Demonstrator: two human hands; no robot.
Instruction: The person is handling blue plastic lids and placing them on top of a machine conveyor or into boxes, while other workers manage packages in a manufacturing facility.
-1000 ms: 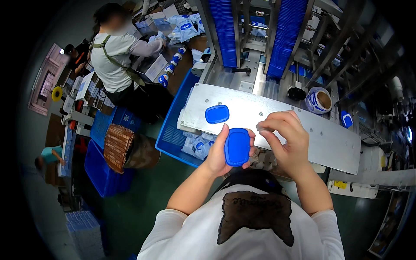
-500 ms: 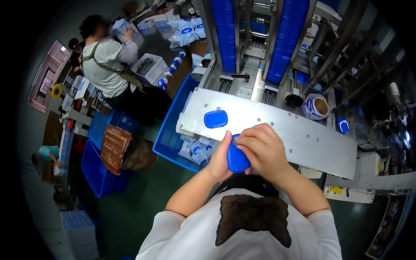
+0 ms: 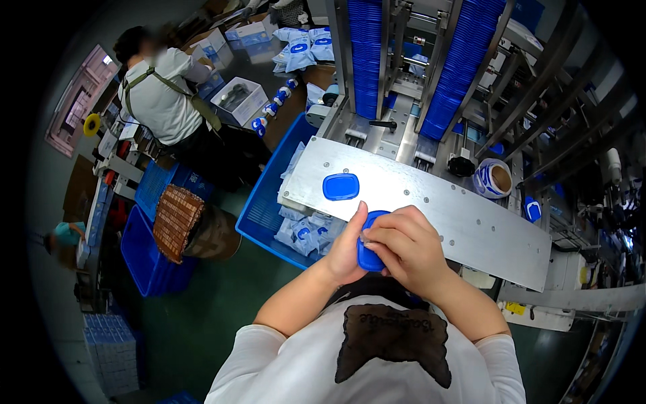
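My left hand [image 3: 344, 257] grips a blue rounded plastic lid [image 3: 368, 258] by its side, thumb pointing up along the edge. Over the lid's face, my right hand [image 3: 414, 244] has its thumb and fingers pinched together. A small pale bit seems to show at those fingertips, too small to make out. Both hands are in front of my chest, at the near edge of a metal plate [image 3: 471, 225]. A second blue lid [image 3: 341, 187] lies flat on that plate, just beyond my left thumb.
Tall stacks of blue lids [image 3: 366, 60] stand in metal guides behind the plate. A roll of labels [image 3: 493, 178] sits at right. At left, a blue crate [image 3: 259, 219] holds several soft packs [image 3: 303, 232]. Farther left are a drum [image 3: 214, 232] and a co-worker [image 3: 165, 101] at a bench.
My view has shifted slightly, and the scene sits a little differently in it. Both hands stay on the lid, with the right fingers still pinched over its face. The co-worker's arms have moved.
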